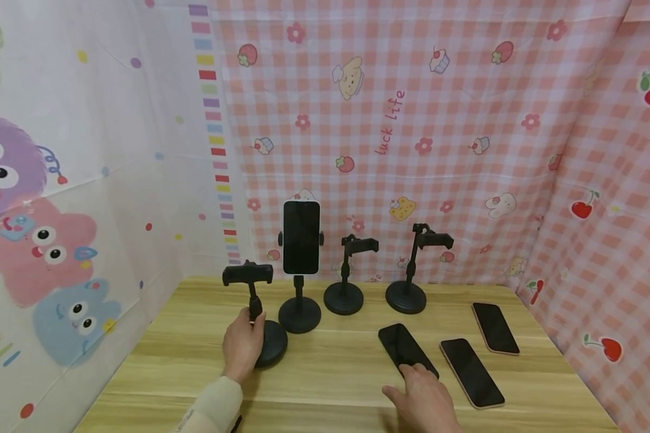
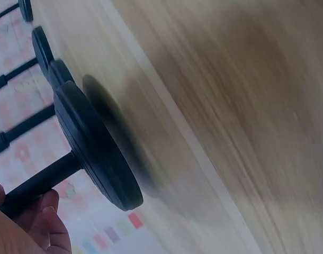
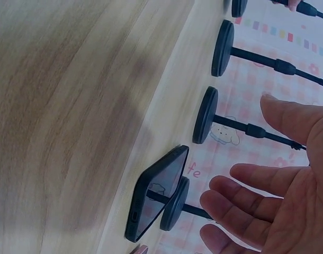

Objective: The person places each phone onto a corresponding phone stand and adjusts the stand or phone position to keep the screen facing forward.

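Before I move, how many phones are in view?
4: a phone upright in a stand, another by the right hand, a third to its right, a fourth farthest right.

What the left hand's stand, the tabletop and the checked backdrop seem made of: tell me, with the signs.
Stand in the left hand: probably matte black plastic, judging by its even, dull surface; the pole could be metal.
Tabletop: wood or wood-look laminate, smooth; streaky grain shows.
Checked backdrop: likely thin printed fabric, matte, given its creases and soft folds.
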`<state>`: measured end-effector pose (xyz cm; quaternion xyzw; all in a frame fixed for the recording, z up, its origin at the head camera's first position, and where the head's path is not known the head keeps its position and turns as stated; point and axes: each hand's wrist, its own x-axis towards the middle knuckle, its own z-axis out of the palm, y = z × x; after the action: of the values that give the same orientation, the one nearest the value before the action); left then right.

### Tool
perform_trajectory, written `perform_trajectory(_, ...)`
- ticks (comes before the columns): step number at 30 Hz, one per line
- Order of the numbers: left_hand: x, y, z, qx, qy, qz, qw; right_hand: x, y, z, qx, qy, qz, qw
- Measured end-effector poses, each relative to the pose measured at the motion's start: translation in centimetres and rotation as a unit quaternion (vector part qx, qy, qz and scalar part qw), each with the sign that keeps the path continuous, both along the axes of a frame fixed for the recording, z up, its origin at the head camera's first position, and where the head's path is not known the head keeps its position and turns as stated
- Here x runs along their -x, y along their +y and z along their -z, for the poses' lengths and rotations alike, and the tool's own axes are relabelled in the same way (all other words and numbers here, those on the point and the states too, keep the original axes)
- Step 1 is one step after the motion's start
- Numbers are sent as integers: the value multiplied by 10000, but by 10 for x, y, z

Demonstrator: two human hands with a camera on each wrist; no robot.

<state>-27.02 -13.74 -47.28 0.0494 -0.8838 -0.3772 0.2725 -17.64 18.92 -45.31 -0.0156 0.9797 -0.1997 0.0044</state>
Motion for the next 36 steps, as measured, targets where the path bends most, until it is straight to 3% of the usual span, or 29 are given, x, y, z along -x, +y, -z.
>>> perform_trajectory(13, -6, 31, 2, 237, 145, 447, 9986, 2, 1, 2, -16, -114, 18, 9999)
perform_trajectory(27, -12, 56, 12, 278, 355, 819, 9956, 3, 1, 5, -18, -78, -25, 10000)
perform_trajectory(36, -11, 67, 14, 441, 516, 783, 9946, 3, 0, 6, -88, -47, -76, 9999)
